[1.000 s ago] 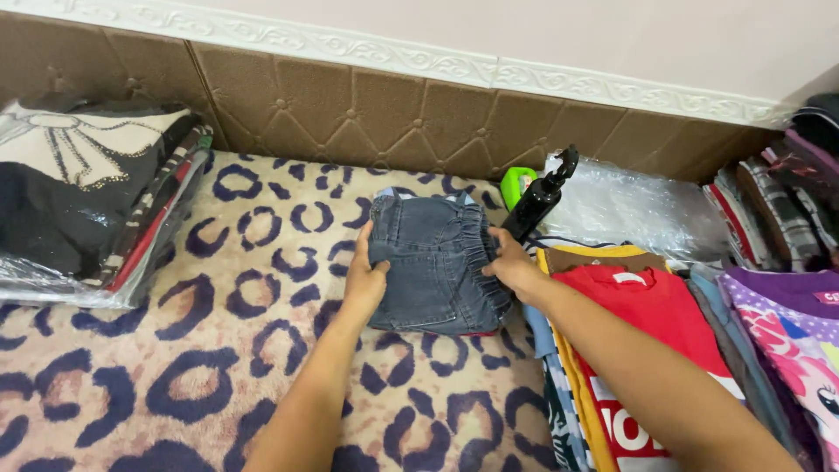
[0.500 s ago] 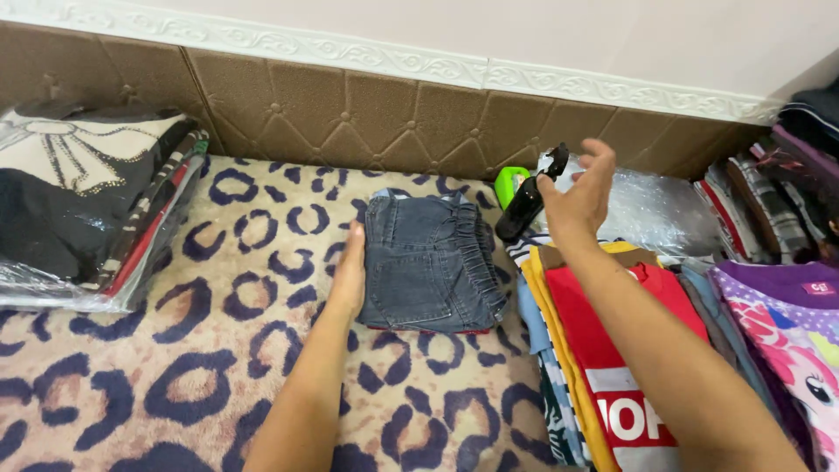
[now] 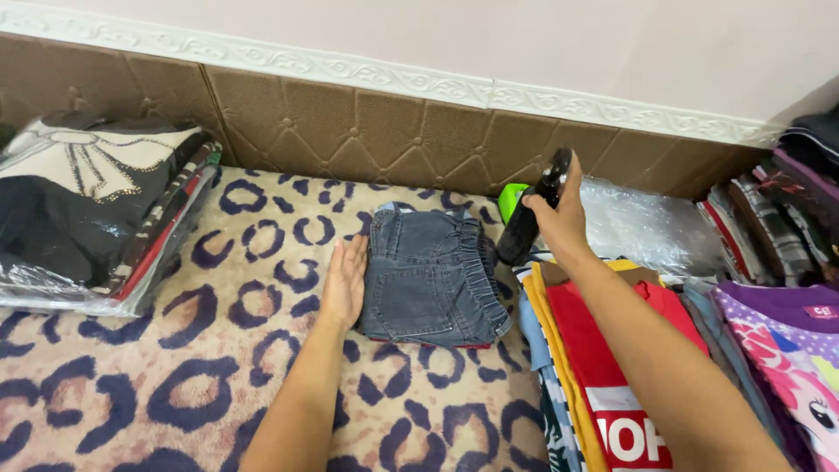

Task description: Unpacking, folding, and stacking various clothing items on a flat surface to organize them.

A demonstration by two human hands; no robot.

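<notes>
A folded pair of dark blue denim shorts (image 3: 433, 278) lies on a leopard-print blanket (image 3: 175, 367). My left hand (image 3: 345, 284) rests flat against the left edge of the shorts, fingers together. My right hand (image 3: 559, 214) is raised to the right of the shorts and grips a black handheld device (image 3: 533, 218) that stands tilted next to a bright green object (image 3: 509, 199).
A stack of bagged folded clothes (image 3: 96, 210) sits at the left. A row of folded shirts (image 3: 612, 385) in red, yellow, purple lies at the right, under my right arm. Clear plastic wrap (image 3: 651, 232) and more clothes (image 3: 786, 210) lie at the far right. A padded brown wall (image 3: 376, 131) runs behind.
My right hand left the right edge of the shorts, rose to the right and took hold of the black device. My left hand stayed against the left edge of the shorts.
</notes>
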